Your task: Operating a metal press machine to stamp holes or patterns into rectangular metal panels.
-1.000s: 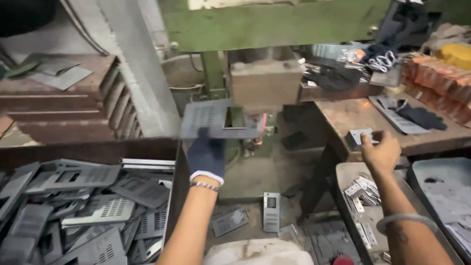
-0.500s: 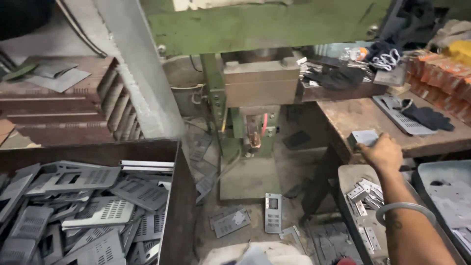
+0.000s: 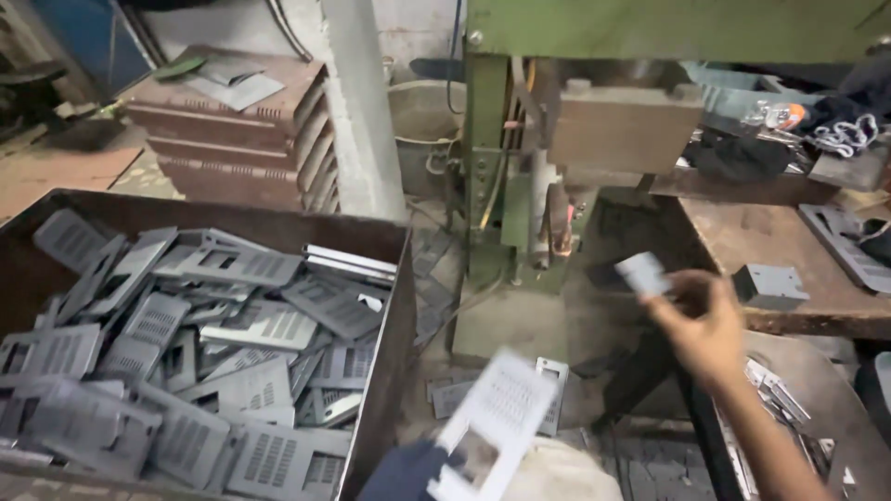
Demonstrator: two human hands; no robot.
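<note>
**Two hands, two stamped parts in transit**

Right hand: bare, fingers pinching a small grey metal piece, now lifted clear of the brown workbench where the hand rested half a second ago.

Left hand: gloved in dark blue, back in view at the bottom edge after dropping out of sight; fingers closed on a perforated grey plate, blurred, just beside the bin.

Bin: dark steel, heaped with like plates.

Press: green, its bed bare. Judged: a fresh plate comes up as the finished piece goes out.
</note>
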